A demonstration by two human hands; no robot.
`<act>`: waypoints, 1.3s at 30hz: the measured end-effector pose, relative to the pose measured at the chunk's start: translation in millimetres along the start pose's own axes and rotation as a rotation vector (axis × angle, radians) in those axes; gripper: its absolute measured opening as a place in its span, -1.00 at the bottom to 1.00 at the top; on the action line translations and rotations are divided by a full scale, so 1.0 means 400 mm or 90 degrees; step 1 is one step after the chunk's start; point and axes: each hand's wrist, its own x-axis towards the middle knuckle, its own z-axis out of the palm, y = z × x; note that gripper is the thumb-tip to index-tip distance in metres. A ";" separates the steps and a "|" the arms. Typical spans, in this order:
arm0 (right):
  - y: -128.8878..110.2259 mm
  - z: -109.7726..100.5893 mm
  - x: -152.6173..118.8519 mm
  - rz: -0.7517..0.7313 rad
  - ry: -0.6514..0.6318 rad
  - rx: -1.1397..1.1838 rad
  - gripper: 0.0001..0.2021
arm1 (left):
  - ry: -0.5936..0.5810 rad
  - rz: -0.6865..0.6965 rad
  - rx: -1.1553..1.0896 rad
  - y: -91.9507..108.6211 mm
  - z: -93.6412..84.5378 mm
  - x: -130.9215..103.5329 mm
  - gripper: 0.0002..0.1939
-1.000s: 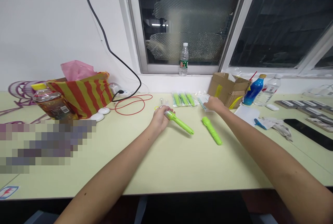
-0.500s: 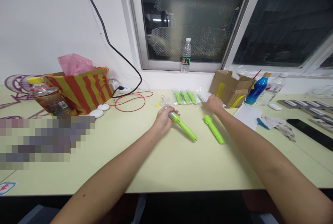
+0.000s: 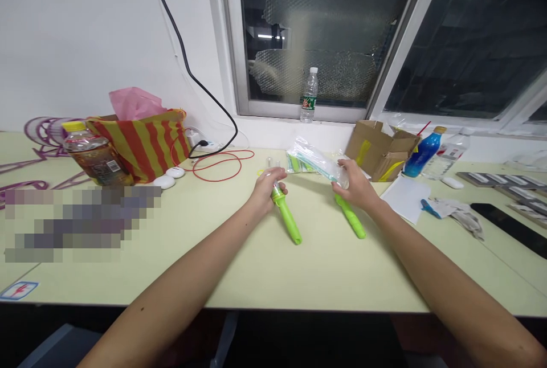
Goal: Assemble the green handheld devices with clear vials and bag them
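My left hand is closed around the clear end of a bright green tube, whose green shaft points down toward the table's front. Thumb and fingers of my right hand grip a clear plastic zip bag with a blue-green strip along it. The bag is lifted above the table and stretches to the left. Below my right hand lies a second green tube, its upper end partly covered by the hand. Behind the bag, several green pieces in clear packets are partly hidden.
An open cardboard box stands at the back right, beside a blue bottle and white paper. A striped bag, a tea bottle and a red cable are at the left. A water bottle stands on the sill.
My right hand has come back toward me from near the box and now holds up the plastic bag. The green tube in my left hand has swung to a steeper angle.
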 end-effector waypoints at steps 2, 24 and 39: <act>-0.019 0.001 -0.005 -0.042 -0.010 0.023 -0.39 | 0.017 0.042 0.011 0.011 -0.007 0.007 -0.51; -0.206 0.015 0.013 -0.038 -0.026 -0.096 -0.34 | -0.153 0.006 0.049 -0.048 0.068 -0.080 -0.69; -0.178 -0.001 0.005 -0.054 -0.053 -0.162 -0.42 | -0.056 0.071 0.098 -0.036 0.034 -0.045 -0.77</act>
